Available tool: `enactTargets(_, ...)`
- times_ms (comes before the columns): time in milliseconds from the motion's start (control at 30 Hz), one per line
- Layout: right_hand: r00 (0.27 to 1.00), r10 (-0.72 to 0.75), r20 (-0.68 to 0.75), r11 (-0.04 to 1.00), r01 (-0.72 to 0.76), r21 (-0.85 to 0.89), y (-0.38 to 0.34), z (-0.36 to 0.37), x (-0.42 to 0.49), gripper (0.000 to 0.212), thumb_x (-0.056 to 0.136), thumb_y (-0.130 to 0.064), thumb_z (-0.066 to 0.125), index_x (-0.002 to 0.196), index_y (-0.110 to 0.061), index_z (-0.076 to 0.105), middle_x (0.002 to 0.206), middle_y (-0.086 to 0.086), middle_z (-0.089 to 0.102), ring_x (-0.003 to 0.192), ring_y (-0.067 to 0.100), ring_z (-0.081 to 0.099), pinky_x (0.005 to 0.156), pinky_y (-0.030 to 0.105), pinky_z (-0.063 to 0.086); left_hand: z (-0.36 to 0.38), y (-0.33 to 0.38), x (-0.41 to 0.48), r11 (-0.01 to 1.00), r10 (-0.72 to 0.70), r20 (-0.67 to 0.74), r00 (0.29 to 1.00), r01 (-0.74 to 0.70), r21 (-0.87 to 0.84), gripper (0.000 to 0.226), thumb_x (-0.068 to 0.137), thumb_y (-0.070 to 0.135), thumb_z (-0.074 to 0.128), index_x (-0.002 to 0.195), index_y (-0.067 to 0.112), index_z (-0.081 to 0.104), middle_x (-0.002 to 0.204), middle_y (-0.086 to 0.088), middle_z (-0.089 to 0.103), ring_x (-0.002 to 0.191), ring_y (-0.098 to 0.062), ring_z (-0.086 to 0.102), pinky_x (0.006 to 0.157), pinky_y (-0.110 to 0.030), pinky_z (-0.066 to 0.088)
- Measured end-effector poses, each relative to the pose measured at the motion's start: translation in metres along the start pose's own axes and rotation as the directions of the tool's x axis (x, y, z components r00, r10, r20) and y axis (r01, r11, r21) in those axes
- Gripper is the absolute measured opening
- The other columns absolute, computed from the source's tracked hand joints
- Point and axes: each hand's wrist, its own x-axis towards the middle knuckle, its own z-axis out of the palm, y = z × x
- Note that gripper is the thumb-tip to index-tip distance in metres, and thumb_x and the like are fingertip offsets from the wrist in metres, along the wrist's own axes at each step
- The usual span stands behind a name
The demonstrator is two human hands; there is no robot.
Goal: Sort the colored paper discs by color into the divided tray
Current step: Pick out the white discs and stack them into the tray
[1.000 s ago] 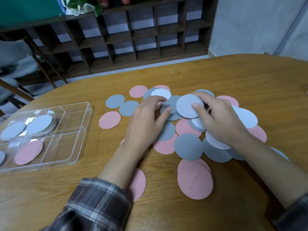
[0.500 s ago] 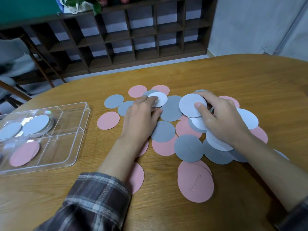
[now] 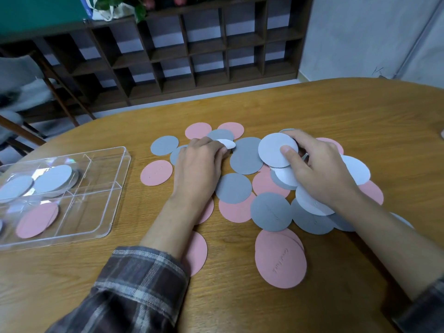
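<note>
**Matt paper, glossy plastic, grained wood**

The worktop (image 3: pixel 360 116) is light brown wood with fine straight grain and a smooth, low-sheen finish. The paper discs (image 3: pixel 280 260) in pink, grey and white are thin and matt; some carry faint marks like writing on their surface. The curled white disc (image 3: pixel 227 143) bends at its edge like pliable paper, while the flat white disc (image 3: pixel 274 150) looks smooth and dull. The tray (image 3: pixel 125 164) is clear hard plastic, glossy, with bright reflections. The sleeve (image 3: pixel 139 284) is soft woven plaid cloth. The shelf (image 3: pixel 209 51) behind is dark matt wood.
</note>
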Motion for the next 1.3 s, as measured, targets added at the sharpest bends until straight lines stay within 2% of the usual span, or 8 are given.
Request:
enactTargets(200,0.996,0.023,-0.087,0.997,-0.016,0.070,0.003,-0.002,0.000,0.034,0.104,-0.020,0.056,0.137,-0.029,0.062,0.071,-0.009,0.055,0.070,0.009,0.053,0.056,0.021,0.037,-0.005,0.008,0.001,0.997,0.059,-0.170,0.984,-0.067,-0.042,0.018,0.105,0.018,0.057,0.098,0.009,0.072,0.096,-0.006,0.064,0.085,-0.027,0.056,0.070,-0.044,0.050)
enactTargets(367,0.997,-0.011,-0.071,0.997,0.016,0.075,0.002,-0.001,-0.001,0.034,0.104,-0.018,0.056,0.135,-0.029,0.064,0.069,-0.007,0.055,0.065,0.014,0.050,0.054,0.021,0.036,-0.013,0.025,-0.003,0.943,0.039,-0.184,0.982,-0.097,-0.317,0.015,0.105,0.011,0.059,0.099,0.008,0.072,0.094,0.006,0.061,0.083,-0.006,0.051,0.074,-0.016,0.040)
enactTargets(467,0.997,-0.048,-0.056,0.997,0.051,0.063,0.002,-0.002,0.000,0.036,0.105,-0.021,0.054,0.138,-0.032,0.064,0.081,0.006,0.069,0.068,0.025,0.058,0.059,0.041,0.046,-0.013,0.030,-0.005,0.895,0.010,-0.108,0.994,-0.057,-0.442,0.013,0.103,0.013,0.063,0.097,0.011,0.074,0.089,0.009,0.067,0.081,-0.007,0.061,0.074,-0.026,0.049)
enactTargets(633,0.997,-0.055,-0.050,0.994,0.059,0.094,0.002,-0.002,-0.001,0.037,0.107,-0.020,0.050,0.139,-0.034,0.063,0.074,0.011,0.066,0.064,0.031,0.056,0.056,0.046,0.044,-0.010,0.033,-0.008,0.821,-0.024,-0.011,1.000,0.013,-0.571,0.008,0.100,0.014,0.068,0.097,0.010,0.074,0.076,-0.002,0.073,0.069,-0.018,0.072,0.069,-0.042,0.059)
enactTargets(833,0.997,-0.068,0.039,0.978,0.059,0.200,-0.004,0.001,-0.004,0.036,0.109,-0.028,0.044,0.139,-0.038,0.061,0.069,0.013,0.062,0.067,0.033,0.058,0.062,0.053,0.049,-0.004,0.036,-0.009,0.821,-0.027,0.026,0.999,0.037,-0.570,0.016,0.098,0.018,0.071,0.113,0.015,0.076,0.071,0.001,0.074,0.067,-0.013,0.074,0.070,-0.039,0.062)
enactTargets(1033,0.993,-0.071,0.092,0.988,0.057,0.142,-0.006,0.002,-0.004,0.035,0.105,-0.025,0.056,0.139,-0.030,0.061,0.080,0.011,0.066,0.073,0.025,0.062,0.064,0.039,0.048,-0.008,0.036,-0.007,0.851,-0.041,-0.019,0.999,0.025,-0.525,0.012,0.095,0.021,0.074,0.097,0.011,0.080,0.074,0.001,0.073,0.068,-0.016,0.071,0.068,-0.040,0.058)
enactTargets(1167,0.989,-0.077,0.123,0.993,0.066,0.094,-0.004,-0.005,-0.007,0.022,0.105,-0.023,0.055,0.123,-0.028,0.067,0.079,0.004,0.063,0.072,0.017,0.057,0.061,0.024,0.041,-0.017,0.038,-0.005,0.923,0.059,0.009,0.998,-0.051,-0.381,0.014,0.094,0.027,0.075,0.094,0.015,0.082,0.083,0.005,0.074,0.073,-0.009,0.066,0.068,-0.028,0.053)
enactTargets(1300,0.997,-0.062,0.056,0.989,0.054,0.135,0.002,-0.020,-0.008,0.019,0.106,-0.021,0.054,0.118,-0.029,0.066,0.089,-0.003,0.067,0.080,0.017,0.060,0.072,0.031,0.045,-0.024,0.041,-0.006,0.937,0.076,0.075,0.994,-0.046,-0.345,0.022,0.094,0.033,0.075,0.109,0.018,0.081,0.092,0.006,0.075,0.076,-0.008,0.067,0.070,-0.018,0.051)
